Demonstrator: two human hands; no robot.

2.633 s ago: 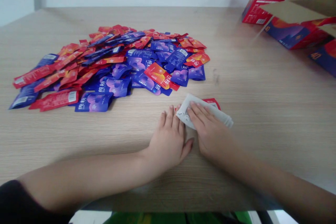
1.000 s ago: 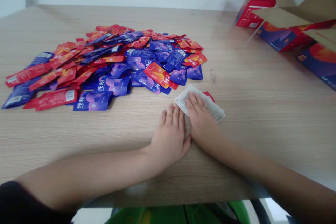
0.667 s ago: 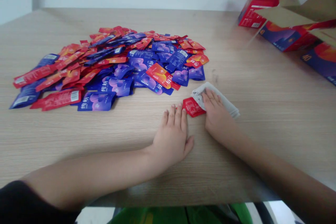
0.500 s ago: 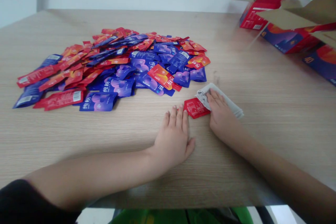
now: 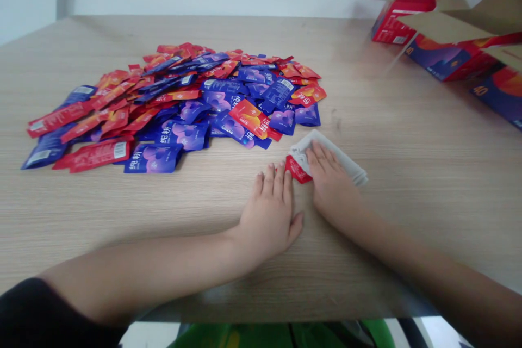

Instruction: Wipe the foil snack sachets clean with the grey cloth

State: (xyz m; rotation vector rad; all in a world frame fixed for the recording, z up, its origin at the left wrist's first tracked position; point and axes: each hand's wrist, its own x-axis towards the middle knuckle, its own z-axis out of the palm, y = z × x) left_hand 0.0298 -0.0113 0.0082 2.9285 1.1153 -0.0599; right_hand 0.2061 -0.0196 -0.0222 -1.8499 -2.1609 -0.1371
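Tabletop (image 5: 408, 147), sachet heap (image 5: 179, 103) beyond white cloth (image 5: 343, 155)

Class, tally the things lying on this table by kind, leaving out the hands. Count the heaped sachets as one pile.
Cloth: 1
Red sachet, partly under the cloth: 1
Pile of sachets: 1
Boxes: 3
Total: 6

The pale cloth (image 5: 347, 165) hides the red packet (image 5: 298, 171) (partly).
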